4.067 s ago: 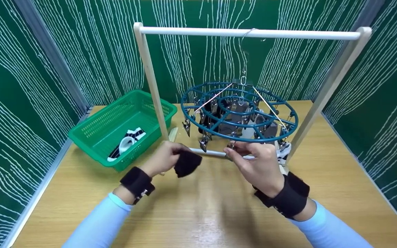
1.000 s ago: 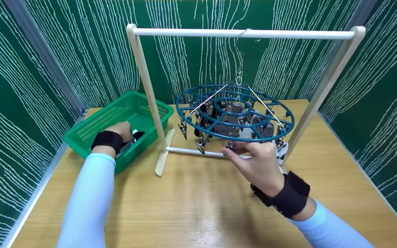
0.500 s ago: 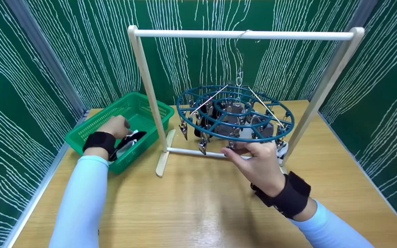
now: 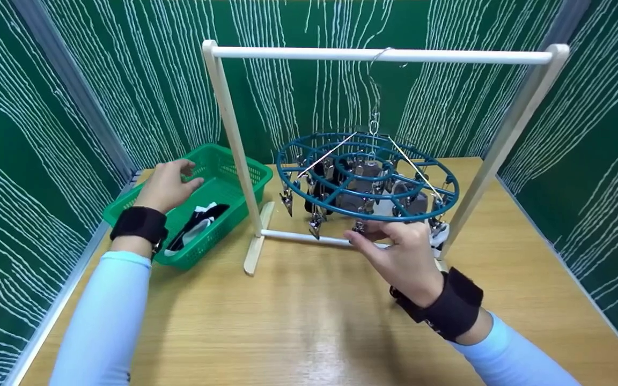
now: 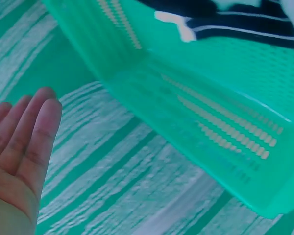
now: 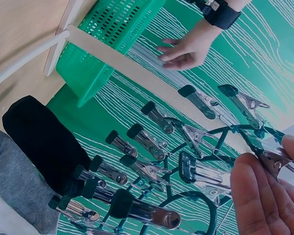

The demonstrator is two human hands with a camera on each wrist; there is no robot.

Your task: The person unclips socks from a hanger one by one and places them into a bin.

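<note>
My left hand (image 4: pixel 164 186) hovers over the near left side of the green basket (image 4: pixel 183 261), fingers loosely bent and holding nothing. Inside the basket, below and to the right of that hand, lie a black sock (image 4: pixel 214 210) and a black-and-white striped sock (image 5: pixel 250 27), partly overlapping. At the front of the round blue clip hanger (image 4: pixel 309 199), my right hand (image 4: pixel 403 254) pinches a metal clip (image 6: pixel 274 160) between thumb and fingers. No sock is visible in that clip. A black sock (image 6: pixel 44 142) and a grey sock (image 6: pixel 19 181) hang from other clips.
The hanger hooks onto the white bar (image 4: pixel 309 52) of a wooden stand. A stand leg (image 4: pixel 234 134) rises between the basket and the hanger, with a foot (image 4: pixel 258 241) on the wooden table (image 4: pixel 298 321). Several clips (image 4: pixel 315 224) dangle around the ring.
The black sock, earlier in my left hand, now lies in the basket. That hand has let go, lifted and moved up and left. My right hand stays at its clip.
</note>
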